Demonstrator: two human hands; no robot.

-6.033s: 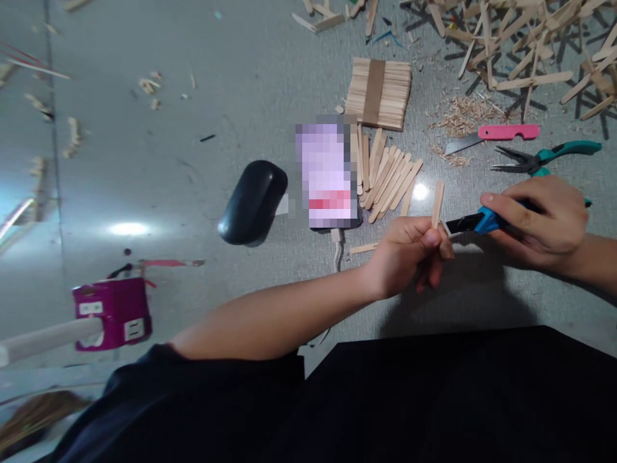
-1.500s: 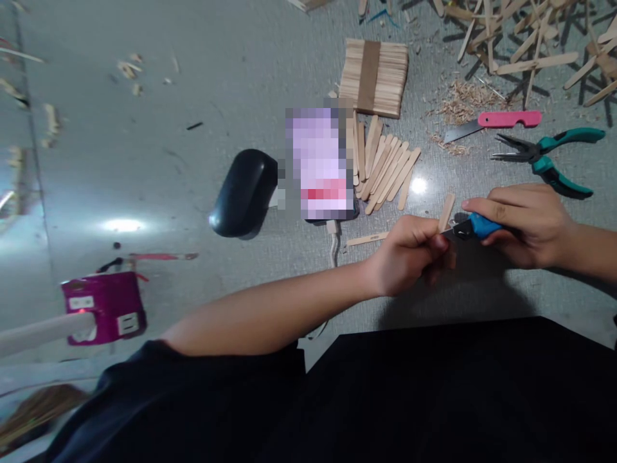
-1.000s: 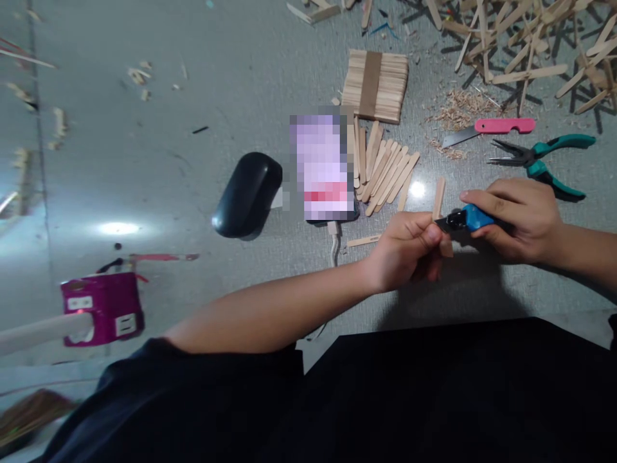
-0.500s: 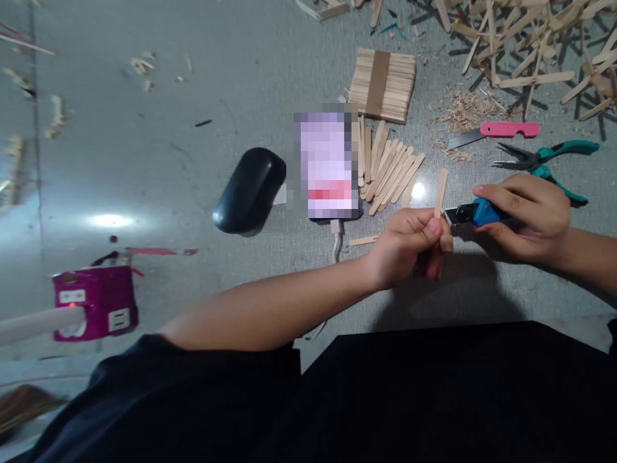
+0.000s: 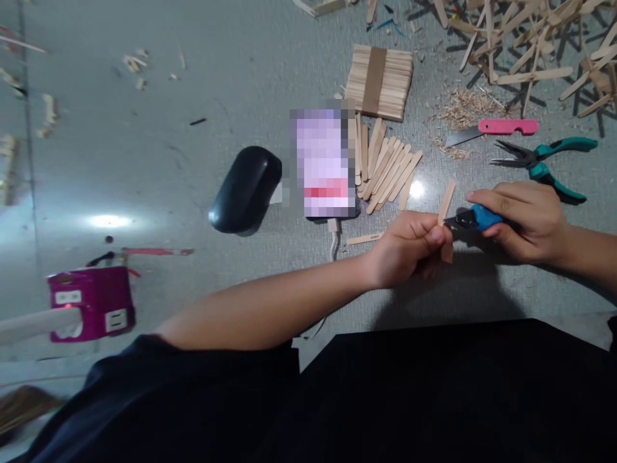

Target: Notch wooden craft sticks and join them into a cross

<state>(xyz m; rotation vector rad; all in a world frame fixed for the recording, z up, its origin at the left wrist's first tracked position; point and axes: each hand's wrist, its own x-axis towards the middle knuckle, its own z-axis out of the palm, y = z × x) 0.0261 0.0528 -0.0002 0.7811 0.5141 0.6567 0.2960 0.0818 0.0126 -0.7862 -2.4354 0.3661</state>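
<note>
Head view: craft stick pinched by left hand, utility knife clasped by right hand; if blade slips beside that pinch, left thumb could be nicked

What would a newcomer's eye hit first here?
Probably the pixelated lilac screen near the middle, the brightest block of color, with a dark rounded object to its left. Next, the tangle of wooden sticks filling the upper right corner. Then, right of center, the left hand pinching a wooden stick, with the blue knife in the right hand up against it.
</note>
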